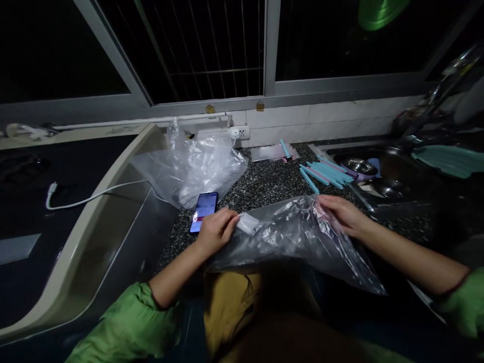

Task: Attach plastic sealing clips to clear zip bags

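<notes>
A clear plastic bag [287,232] is stretched between my two hands at the counter's front edge, its lower right corner hanging down. My left hand [217,229] pinches its upper left corner, beside a small white piece [247,223] that lies in or against the bag. At the upper right, my right hand [342,214] grips the bag's edge between thumb and fingers. Close behind my left hand lies a phone [204,212] with a lit screen. Beyond my right hand is a pile of light blue and pink strips [327,172].
More crumpled clear plastic [196,166] lies at the back left, near a wall socket [240,133]. A flat clear packet [274,152] is by the wall. The sink [393,156] with metal bowls is at right. A stove [75,201] with a white cable [98,195] stands left.
</notes>
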A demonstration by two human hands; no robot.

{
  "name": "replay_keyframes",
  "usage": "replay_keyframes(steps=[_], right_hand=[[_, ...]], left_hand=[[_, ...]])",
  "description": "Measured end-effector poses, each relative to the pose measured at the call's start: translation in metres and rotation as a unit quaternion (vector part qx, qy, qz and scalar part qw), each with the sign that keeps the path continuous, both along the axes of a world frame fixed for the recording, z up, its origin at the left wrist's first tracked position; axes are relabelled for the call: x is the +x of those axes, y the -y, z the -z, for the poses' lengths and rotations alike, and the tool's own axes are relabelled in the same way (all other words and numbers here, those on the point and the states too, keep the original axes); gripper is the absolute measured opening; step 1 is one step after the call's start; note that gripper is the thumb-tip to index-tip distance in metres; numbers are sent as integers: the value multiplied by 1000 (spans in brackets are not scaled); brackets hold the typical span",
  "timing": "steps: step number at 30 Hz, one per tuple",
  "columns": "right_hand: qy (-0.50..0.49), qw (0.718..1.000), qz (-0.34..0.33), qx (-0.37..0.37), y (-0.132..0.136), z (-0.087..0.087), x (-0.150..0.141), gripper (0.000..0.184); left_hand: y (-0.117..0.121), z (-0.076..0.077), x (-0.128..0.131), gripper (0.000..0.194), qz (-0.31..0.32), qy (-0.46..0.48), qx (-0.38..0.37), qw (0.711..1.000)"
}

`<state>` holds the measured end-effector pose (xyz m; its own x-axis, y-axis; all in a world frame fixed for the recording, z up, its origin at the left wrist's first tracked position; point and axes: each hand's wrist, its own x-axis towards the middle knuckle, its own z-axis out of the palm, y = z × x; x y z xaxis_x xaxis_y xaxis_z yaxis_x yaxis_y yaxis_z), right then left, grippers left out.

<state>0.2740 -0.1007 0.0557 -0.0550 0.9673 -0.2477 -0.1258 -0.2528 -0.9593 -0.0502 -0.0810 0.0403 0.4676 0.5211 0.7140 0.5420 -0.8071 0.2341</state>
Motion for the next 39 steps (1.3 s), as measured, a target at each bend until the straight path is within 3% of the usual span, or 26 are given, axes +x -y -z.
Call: replay_keyframes(steps=[5,11,15,19,23,25,28,30,33,39], right_hand=[[121,989,25,76,-15,-16,35,35],[196,980,-32,30,-24,-15,32,53],[337,935,-29,107,-44,-29,26,43],[377,915,0,145,-71,-44,35,40],[384,898,15,214,-77,-50,48,32],[397,879,-14,263,-72,-51,51,27],[406,846,-96,331,-65,-51,45,36],[386,834,-137,370,-62,-51,36,33],[353,845,-158,370,-58,-51,25,32],[239,922,-126,276,-45,-55,29,46]], left_hand=[[-9,8,-6,20,-35,27,-43,998],[-14,6,0,21,-35,32,-76,996],[-19,3,4,21,-42,36,-99,994],[-23,3,7,20,-46,40,-126,990],[-25,4,6,20,-42,58,-139,988],[-25,2,3,21,-43,66,-141,987],[-25,-1,-2,20,-36,64,-144,987],[-24,-4,-6,20,-27,58,-147,987],[-21,-8,-11,20,-29,48,-162,985],[-15,-5,-15,22,-18,31,-239,970]])
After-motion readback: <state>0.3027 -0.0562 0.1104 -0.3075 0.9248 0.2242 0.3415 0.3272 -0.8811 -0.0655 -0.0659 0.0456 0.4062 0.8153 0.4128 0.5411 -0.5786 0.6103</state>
